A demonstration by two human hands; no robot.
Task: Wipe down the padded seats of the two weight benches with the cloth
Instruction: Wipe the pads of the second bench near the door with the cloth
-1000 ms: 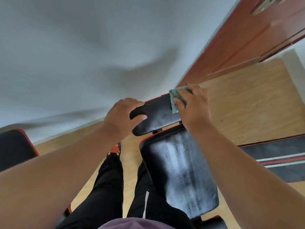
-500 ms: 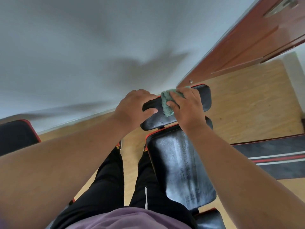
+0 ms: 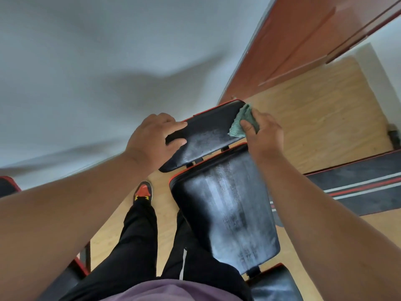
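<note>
Pinching the cloth [image 3: 243,122], my right hand [image 3: 263,135] needed firm, overlapping strokes; my left hand [image 3: 152,140] gripped the pad [image 3: 208,133] steady.

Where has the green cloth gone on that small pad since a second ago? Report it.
Yes. The green cloth slid rightward to the small bench pad's right end, away from the left hand.

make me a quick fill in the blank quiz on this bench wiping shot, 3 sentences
1. The right hand presses a ____ cloth against the small end pad.
2. The left hand grips the small end pad at the end ____ the cloth.
3. The long pad and the small end pad are black with ____ edging.

Missing words: green; opposite; red
</note>
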